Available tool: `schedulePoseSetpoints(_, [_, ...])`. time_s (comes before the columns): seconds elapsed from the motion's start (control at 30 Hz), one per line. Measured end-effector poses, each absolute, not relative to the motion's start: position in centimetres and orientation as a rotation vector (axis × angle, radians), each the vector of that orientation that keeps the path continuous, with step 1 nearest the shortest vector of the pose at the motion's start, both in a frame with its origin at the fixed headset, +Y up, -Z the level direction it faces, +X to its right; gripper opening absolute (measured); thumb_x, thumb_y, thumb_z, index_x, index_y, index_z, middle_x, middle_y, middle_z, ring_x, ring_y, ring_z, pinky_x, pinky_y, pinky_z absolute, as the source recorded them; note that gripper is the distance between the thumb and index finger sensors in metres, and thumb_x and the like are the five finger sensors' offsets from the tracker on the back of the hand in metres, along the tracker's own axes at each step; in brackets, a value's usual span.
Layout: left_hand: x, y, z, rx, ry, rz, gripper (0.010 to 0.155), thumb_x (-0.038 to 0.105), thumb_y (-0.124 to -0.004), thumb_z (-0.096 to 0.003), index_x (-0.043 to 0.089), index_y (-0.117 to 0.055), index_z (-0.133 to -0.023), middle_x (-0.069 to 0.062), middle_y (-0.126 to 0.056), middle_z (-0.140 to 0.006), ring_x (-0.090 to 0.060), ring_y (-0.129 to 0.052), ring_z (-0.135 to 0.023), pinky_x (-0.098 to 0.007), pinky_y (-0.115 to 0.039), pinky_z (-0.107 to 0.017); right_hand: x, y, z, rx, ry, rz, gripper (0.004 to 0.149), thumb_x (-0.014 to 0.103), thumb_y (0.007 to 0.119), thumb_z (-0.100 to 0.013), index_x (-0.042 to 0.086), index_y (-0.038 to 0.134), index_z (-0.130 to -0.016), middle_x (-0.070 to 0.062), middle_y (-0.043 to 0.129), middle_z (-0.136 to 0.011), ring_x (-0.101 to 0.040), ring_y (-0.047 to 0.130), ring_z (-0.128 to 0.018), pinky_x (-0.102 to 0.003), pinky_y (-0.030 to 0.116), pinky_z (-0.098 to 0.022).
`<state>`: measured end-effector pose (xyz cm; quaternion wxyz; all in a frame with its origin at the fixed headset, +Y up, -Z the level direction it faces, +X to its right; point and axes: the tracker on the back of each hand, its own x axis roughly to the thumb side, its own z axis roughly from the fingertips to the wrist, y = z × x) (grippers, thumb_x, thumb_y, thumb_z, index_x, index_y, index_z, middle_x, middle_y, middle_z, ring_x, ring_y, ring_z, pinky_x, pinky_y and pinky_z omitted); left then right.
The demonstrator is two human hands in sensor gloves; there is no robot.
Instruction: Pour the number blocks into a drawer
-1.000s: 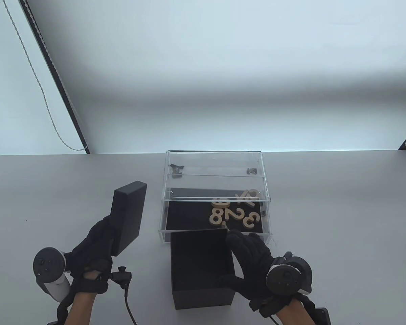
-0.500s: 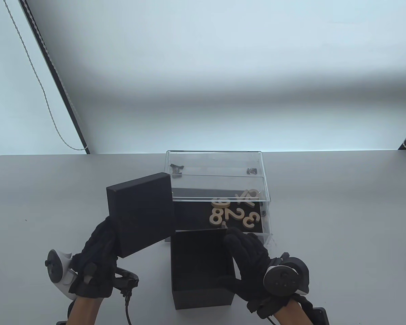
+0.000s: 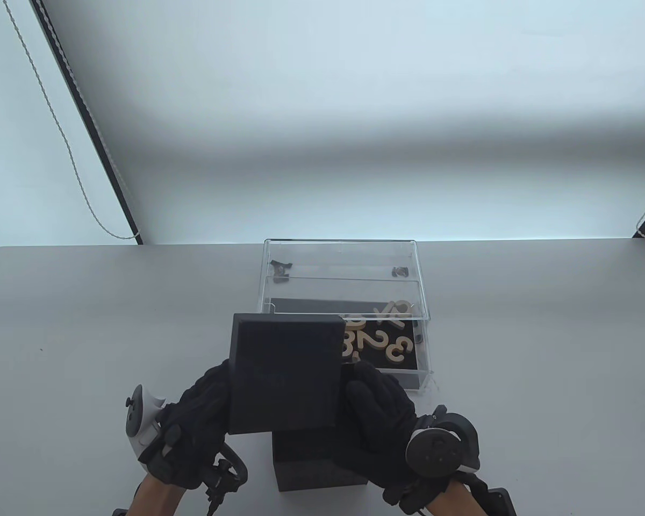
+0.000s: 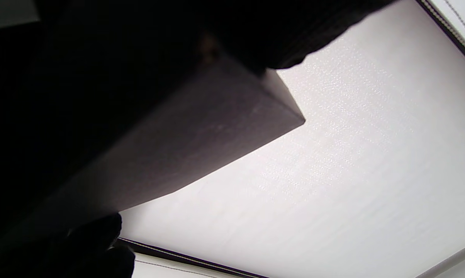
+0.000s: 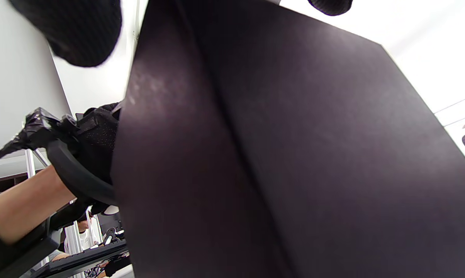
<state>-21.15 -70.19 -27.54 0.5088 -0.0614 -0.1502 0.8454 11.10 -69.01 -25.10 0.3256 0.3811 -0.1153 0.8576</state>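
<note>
Change noted: half a second ago my left hand (image 3: 193,424) held the black lid (image 3: 285,371) out at 9 o'clock of the black box (image 3: 322,473), clear of it, with the box's open top fully exposed. The lid now sits over the box, covering most of the opening; only the box's near wall shows below it. A second ago the lid stood on edge farther left.

My left hand grips the lid at its left edge, fingers closed on it; the left wrist view shows the lid's side (image 4: 186,143) with a fingertip (image 4: 97,239) beneath. My right hand (image 3: 387,424) holds the box's right wall, fingers curled over the rim beside the lid, as it did before. In the right wrist view the box wall (image 5: 275,162) fills the frame.

Containers: the clear acrylic drawer (image 3: 424,344) stands pulled out of its clear case (image 3: 338,258) at 12 o'clock of the box, on the grey table (image 3: 543,349). The wooden number blocks (image 3: 381,338) lie in the drawer on its dark liner, unmoved, toward its right half; the lid now hides the leftmost ones. Whether anything lies inside the black box cannot be told.
</note>
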Motion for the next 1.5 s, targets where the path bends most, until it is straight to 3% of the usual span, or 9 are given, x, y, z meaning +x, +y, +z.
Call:
schedulePoseSetpoints(0.33, [-19.0, -71.0, -27.2, -0.272, -0.407, 1.985, 0.053, 0.039, -0.067, -0.0487, 0.018, -0.064, -0.097, 0.003, -0.099, -0.08, -0.017, -0.108, -0.063, -0.042, -0.087, -0.056, 10.7, -69.3, -25.2, 0.939, -0.289, 2.213, 0.099, 0.067, 0.078, -0.039, 0.041, -0.002, -0.093, -0.018, -0.004, -0.104, -0.054, 0.025, -0.099, -0.071, 0.031, -0.068])
schedulePoseSetpoints(0.5, [-18.1, -71.2, -26.9, -0.337, -0.413, 1.986, 0.055, 0.038, -0.067, -0.0485, 0.017, -0.06, -0.099, 0.004, -0.098, -0.082, -0.018, -0.108, -0.063, -0.042, -0.088, -0.056, 10.8, -69.1, -24.9, 0.941, -0.317, 2.183, 0.1, 0.068, 0.077, -0.039, 0.041, -0.002, -0.093, -0.02, -0.003, -0.102, -0.053, 0.022, -0.099, -0.071, 0.031, -0.068])
schedulePoseSetpoints(0.53, [-18.0, -71.2, -26.9, -0.352, -0.413, 1.987, 0.056, 0.038, -0.067, -0.0485, 0.017, -0.06, -0.1, 0.004, -0.098, -0.082, -0.018, -0.108, -0.064, -0.042, -0.087, -0.056, 10.8, -69.0, -24.9, 0.946, -0.324, 2.18, 0.1, 0.068, 0.078, -0.039, 0.041, -0.002, -0.093, -0.02, -0.011, -0.101, -0.053, 0.022, -0.099, -0.071, 0.031, -0.068])
schedulePoseSetpoints(0.9, [-17.9, -71.3, -26.8, -0.375, -0.43, 1.976, 0.057, 0.037, -0.066, -0.048, 0.018, -0.057, -0.101, 0.0, -0.095, -0.087, -0.019, -0.108, -0.064, -0.044, -0.086, -0.057, 10.7, -68.5, -24.3, 0.971, -0.372, 2.233, 0.105, 0.066, 0.081, -0.038, 0.035, -0.003, -0.094, -0.026, -0.012, -0.098, -0.053, 0.021, -0.097, -0.07, 0.033, -0.067])
schedulePoseSetpoints(1.2, [-17.8, -70.0, -26.3, -0.277, -0.467, 1.825, 0.066, 0.032, -0.063, -0.0475, 0.021, -0.038, -0.107, -0.013, -0.073, -0.105, -0.025, -0.104, -0.066, -0.05, -0.081, -0.059, 10.6, -67.4, -23.6, 0.922, -0.295, 2.176, 0.104, 0.062, 0.08, -0.04, 0.024, 0.001, -0.097, -0.03, -0.011, -0.096, -0.055, 0.025, -0.095, -0.065, 0.035, -0.07])
schedulePoseSetpoints(1.37, [-18.4, -68.5, -25.9, -0.074, -0.494, 1.613, 0.077, 0.029, -0.064, -0.0469, 0.032, -0.015, -0.106, -0.012, -0.036, -0.118, -0.036, -0.077, -0.09, -0.057, -0.068, -0.065, 10.5, -67.0, -23.3, 0.881, -0.221, 2.158, 0.105, 0.061, 0.079, -0.041, 0.015, 0.003, -0.097, -0.032, -0.009, -0.097, -0.056, 0.026, -0.094, -0.065, 0.035, -0.069])
schedulePoseSetpoints(1.5, [-18.6, -67.9, -25.7, 0.01, -0.508, 1.458, 0.073, 0.026, -0.063, -0.0458, 0.036, -0.026, -0.108, -0.011, -0.029, -0.119, -0.041, -0.054, -0.103, -0.063, -0.055, -0.071, 10.3, -67.1, -23.1, 0.851, -0.158, 2.176, 0.104, 0.06, 0.078, -0.042, 0.012, 0.004, -0.097, -0.034, -0.008, -0.096, -0.058, 0.026, -0.093, -0.066, 0.034, -0.069])
